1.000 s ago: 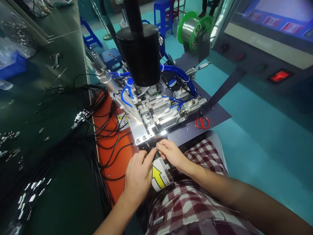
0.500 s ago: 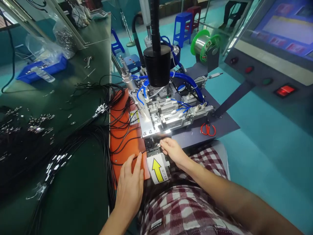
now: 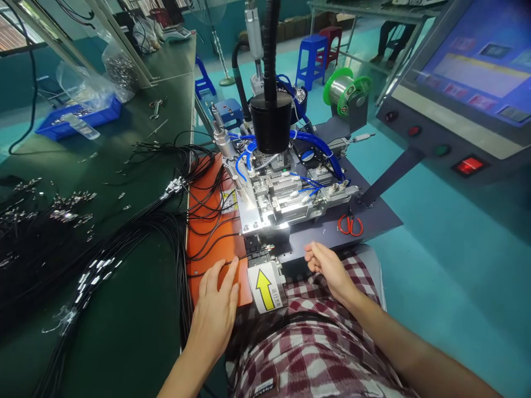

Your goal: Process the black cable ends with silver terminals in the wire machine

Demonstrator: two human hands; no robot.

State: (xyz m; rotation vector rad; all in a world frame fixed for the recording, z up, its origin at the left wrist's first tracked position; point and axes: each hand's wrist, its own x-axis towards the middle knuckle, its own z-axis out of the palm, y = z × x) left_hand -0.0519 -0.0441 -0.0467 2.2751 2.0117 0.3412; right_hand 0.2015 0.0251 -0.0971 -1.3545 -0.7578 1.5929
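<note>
My left hand (image 3: 215, 301) rests on the orange plate (image 3: 211, 226) with its fingers outstretched and apart. Its fingertips touch or lie just beside a black cable (image 3: 245, 256). That cable runs into the black track of the machine (image 3: 286, 193), and its metal-tipped end (image 3: 269, 248) sticks out on the right side. Above my lap, apart from the cable, my right hand (image 3: 327, 268) is curled closed, and nothing shows in its fingers. Between the two hands sits a white cover with a yellow arrow (image 3: 264, 287).
Red-handled scissors (image 3: 350, 225) lie on the grey machine base. Bundled black cables (image 3: 141, 221) cover much of the green table at left, near a blue tray (image 3: 78, 117). A control panel (image 3: 452, 121) rises at right. A green wire spool (image 3: 345, 95) stands behind.
My right hand has let go of the cable end and drawn back to the right. The cable end stays at the track. My left hand has barely moved.
</note>
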